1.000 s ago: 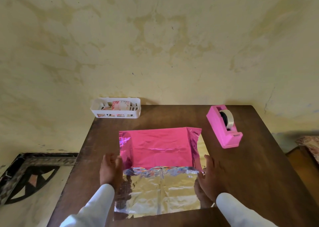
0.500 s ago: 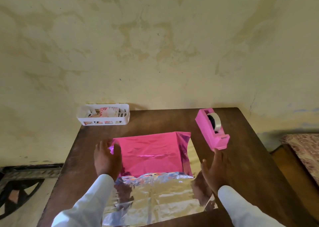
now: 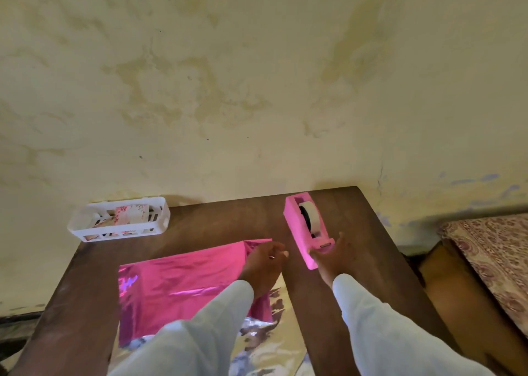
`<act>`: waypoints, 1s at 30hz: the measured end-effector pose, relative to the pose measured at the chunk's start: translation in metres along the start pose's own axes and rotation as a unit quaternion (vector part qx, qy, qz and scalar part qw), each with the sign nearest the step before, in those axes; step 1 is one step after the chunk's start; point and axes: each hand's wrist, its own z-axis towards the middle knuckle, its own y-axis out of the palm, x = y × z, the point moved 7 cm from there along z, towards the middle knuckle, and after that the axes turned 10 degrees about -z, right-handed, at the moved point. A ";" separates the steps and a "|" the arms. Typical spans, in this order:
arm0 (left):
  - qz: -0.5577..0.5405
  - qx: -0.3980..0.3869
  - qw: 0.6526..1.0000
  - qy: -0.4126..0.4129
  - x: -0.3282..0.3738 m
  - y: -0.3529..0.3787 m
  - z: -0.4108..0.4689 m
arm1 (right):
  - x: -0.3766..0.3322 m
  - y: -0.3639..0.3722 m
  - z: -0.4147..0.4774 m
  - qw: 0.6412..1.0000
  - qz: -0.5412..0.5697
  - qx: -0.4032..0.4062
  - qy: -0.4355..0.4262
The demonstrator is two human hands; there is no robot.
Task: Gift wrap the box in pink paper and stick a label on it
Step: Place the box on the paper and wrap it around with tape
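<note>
Shiny pink wrapping paper (image 3: pixel 183 284) is folded over the box, which is hidden under it. The paper's silver underside (image 3: pixel 265 347) spreads toward me on the table. My left hand (image 3: pixel 263 264) lies over the far right corner of the pink fold, its fingertips drawn together and pointing at the pink tape dispenser (image 3: pixel 303 224). Whether those fingers pinch anything is unclear. My right hand (image 3: pixel 331 258) grips the near end of the dispenser, by the cutter. A white basket (image 3: pixel 85 229) at the back left holds patterned label cards (image 3: pixel 131 214).
The dark wooden table (image 3: pixel 217 224) stands against a stained yellow wall. Its right edge runs close behind the dispenser. A patterned cushion or bed (image 3: pixel 491 255) sits lower at the far right. My two white sleeves cover the near part of the paper.
Both hands left the sides of the wrapped box. The left hand crossed over the pink fold to its right corner, and the right hand moved up onto the tape dispenser. My view swung left.
</note>
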 end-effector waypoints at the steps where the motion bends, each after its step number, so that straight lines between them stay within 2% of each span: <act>1: -0.023 0.008 1.000 -0.019 -0.005 0.007 0.004 | 0.000 0.004 0.005 1.000 0.008 -0.003 -0.005; 5: -0.052 0.026 0.997 -0.050 -0.014 0.031 0.013 | 0.002 0.007 0.014 0.999 -0.013 0.018 -0.026; 9: -0.029 0.026 0.998 -0.051 -0.019 0.036 0.008 | 0.007 0.004 -0.004 0.999 -0.012 0.039 -0.035; 18: -0.001 0.012 0.999 -0.045 -0.026 0.019 -0.017 | 0.043 0.008 -0.067 0.997 -0.041 0.009 -0.070; 25: 0.074 0.031 0.997 0.019 -0.021 -0.023 -0.038 | 0.036 -0.003 -0.081 0.997 -0.038 0.012 -0.059; 30: 0.119 0.064 0.985 0.107 -0.019 -0.066 -0.056 | 0.040 -0.012 -0.061 0.998 -0.023 -0.061 0.015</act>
